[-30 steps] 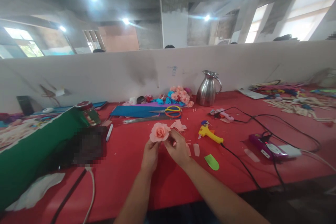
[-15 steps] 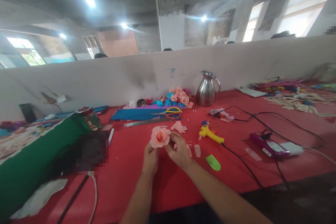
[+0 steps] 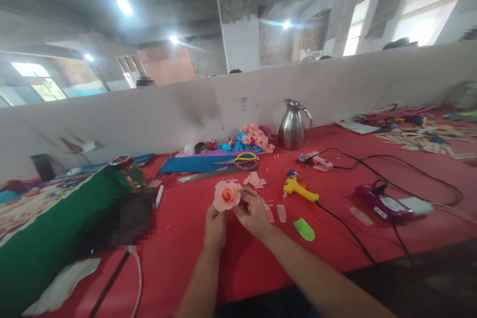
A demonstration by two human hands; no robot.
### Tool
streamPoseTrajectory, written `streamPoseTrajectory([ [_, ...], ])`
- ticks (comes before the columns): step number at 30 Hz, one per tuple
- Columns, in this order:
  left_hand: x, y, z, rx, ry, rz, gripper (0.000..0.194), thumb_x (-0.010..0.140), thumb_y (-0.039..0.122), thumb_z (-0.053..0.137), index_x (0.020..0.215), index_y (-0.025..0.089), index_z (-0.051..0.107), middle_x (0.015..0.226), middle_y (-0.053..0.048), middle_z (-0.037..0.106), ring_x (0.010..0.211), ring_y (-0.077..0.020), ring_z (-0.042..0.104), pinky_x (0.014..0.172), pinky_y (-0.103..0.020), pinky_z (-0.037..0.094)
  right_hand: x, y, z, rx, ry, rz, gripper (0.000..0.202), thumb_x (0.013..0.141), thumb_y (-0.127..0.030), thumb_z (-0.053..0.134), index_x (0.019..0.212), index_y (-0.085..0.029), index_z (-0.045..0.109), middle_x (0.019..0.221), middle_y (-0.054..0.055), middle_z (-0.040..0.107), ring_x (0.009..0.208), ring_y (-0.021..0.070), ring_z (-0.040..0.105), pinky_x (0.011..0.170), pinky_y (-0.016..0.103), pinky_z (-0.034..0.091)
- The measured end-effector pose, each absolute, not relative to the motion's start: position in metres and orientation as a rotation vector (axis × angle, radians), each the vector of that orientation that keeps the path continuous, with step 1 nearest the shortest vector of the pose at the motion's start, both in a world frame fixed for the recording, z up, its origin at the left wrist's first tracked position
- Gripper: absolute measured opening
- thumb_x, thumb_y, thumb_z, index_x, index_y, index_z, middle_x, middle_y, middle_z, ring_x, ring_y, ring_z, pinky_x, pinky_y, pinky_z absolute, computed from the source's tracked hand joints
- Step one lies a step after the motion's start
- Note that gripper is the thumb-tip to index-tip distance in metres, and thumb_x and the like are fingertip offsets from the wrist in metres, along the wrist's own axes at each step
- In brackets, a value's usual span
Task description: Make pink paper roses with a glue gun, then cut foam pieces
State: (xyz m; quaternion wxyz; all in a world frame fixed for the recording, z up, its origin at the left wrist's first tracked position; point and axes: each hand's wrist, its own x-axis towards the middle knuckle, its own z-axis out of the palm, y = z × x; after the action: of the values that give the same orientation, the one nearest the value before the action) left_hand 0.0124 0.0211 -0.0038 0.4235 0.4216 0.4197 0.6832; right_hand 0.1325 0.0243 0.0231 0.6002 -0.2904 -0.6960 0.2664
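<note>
Basically, the pink flower (image 3: 227, 196) is gripped above the red table (image 3: 179, 253) by the left hand (image 3: 215, 223), its edge met by the right hand (image 3: 256, 212) (whether pinched can't be told), so petal-adjusting's probably underway, light pressure needed next.

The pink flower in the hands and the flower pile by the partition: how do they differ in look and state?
The pink flower is held up in the left hand, the right hand at its edge, whereas the flower pile rests near the partition. The pink flower is a single bloom; the flower pile has many. The pink flower is all pink, while the flower pile mixes pink and blue. Both show pink blooms.
</note>
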Motion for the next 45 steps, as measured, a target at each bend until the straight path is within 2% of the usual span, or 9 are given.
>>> streamPoseTrajectory([
  [5,0.014,0.018,0.001,1.021,1.034,1.701,0.024,0.061,0.027,0.073,0.082,0.015,0.072,0.083,-0.006,0.072,0.089,-0.0217,0.062,0.089,-0.034,0.043,0.133,0.023,0.025,-0.684,-1.605,0.655,0.01,0.076,-0.014,0.054,0.078,-0.019,0.062,0.081,0.004,0.056,0.062,0.0125,0.052,0.052,0.023,0.043],
  [10,0.014,0.018,0.001,0.989,1.07,1.689,0.018,0.062,0.028,0.073,0.075,0.015,0.071,0.073,-0.005,0.071,0.087,-0.0211,0.063,0.088,-0.034,0.043,0.131,0.025,0.022,-0.748,-1.537,0.709,0.011,0.074,-0.015,0.055,0.081,-0.019,0.062,0.081,0.003,0.055,0.06,0.0119,0.052,0.052,0.023,0.043],
  [14,0.014,0.019,0.004,0.968,1.045,1.707,0.024,0.06,0.03,0.075,0.08,0.016,0.071,0.081,-0.005,0.071,0.09,-0.0205,0.062,0.089,-0.031,0.042,0.131,0.027,0.022,-0.755,-1.445,0.796,0.012,0.074,-0.02,0.057,0.084,-0.019,0.063,0.083,0.003,0.057,0.06,0.0116,0.051,0.052,0.023,0.041],
  [19,0.015,0.019,0.007,0.843,1.042,1.71,0.026,0.055,0.032,0.079,0.07,0.016,0.066,0.068,0.0,0.065,0.068,-0.0133,0.058,0.072,-0.025,0.044,0.135,0.033,0.024,-0.678,-1.159,1.235,0.022,0.079,-0.04,0.057,0.078,-0.019,0.064,0.059,-0.002,0.055,0.049,0.0109,0.047,0.046,0.023,0.034],
  [23,0.016,0.018,0.009,0.865,0.966,1.666,0.025,0.058,0.033,0.078,0.069,0.016,0.063,0.069,0.0,0.062,0.068,-0.0113,0.055,0.071,-0.024,0.043,0.137,0.037,0.023,-0.628,-1.043,1.418,0.034,0.079,-0.05,0.056,0.072,-0.018,0.064,0.051,-0.002,0.054,0.045,0.0099,0.047,0.042,0.021,0.026],
  [28,0.017,0.015,0.013,0.853,0.898,1.624,0.024,0.062,0.032,0.077,0.068,0.016,0.061,0.064,0.002,0.057,0.062,-0.0091,0.051,0.065,-0.022,0.042,0.136,0.039,0.022,-0.627,-1.036,1.454,0.023,0.071,-0.041,0.065,0.08,-0.019,0.064,0.051,-0.005,0.054,0.044,0.0094,0.048,0.041,0.02,0.03],
  [35,0.016,0.015,0.014,0.736,0.771,1.55,0.017,0.068,0.025,0.074,0.071,0.017,0.059,0.062,0.003,0.053,0.058,-0.0091,0.049,0.064,-0.025,0.043,0.132,0.044,0.017,-0.755,-1.077,1.32,0.009,0.067,-0.027,0.065,0.07,-0.019,0.063,0.058,-0.005,0.056,0.05,0.0087,0.048,0.046,0.02,0.038],
  [39,0.017,0.014,0.015,0.727,0.741,1.509,0.016,0.068,0.022,0.073,0.069,0.015,0.059,0.058,0.002,0.051,0.054,-0.0084,0.047,0.055,-0.022,0.038,0.13,0.041,0.018,-0.732,-1.16,1.357,0.009,0.069,-0.027,0.065,0.071,-0.019,0.064,0.064,-0.003,0.061,0.055,0.0097,0.053,0.053,0.023,0.044],
  [45,0.018,0.012,0.015,0.761,0.704,1.433,0.017,0.068,0.022,0.074,0.072,0.015,0.06,0.058,0.003,0.05,0.054,-0.0082,0.046,0.053,-0.02,0.035,0.13,0.041,0.017,-0.691,-1.103,1.331,0.017,0.067,-0.03,0.071,0.077,-0.019,0.063,0.069,-0.003,0.062,0.057,0.009,0.054,0.054,0.022,0.046],
])
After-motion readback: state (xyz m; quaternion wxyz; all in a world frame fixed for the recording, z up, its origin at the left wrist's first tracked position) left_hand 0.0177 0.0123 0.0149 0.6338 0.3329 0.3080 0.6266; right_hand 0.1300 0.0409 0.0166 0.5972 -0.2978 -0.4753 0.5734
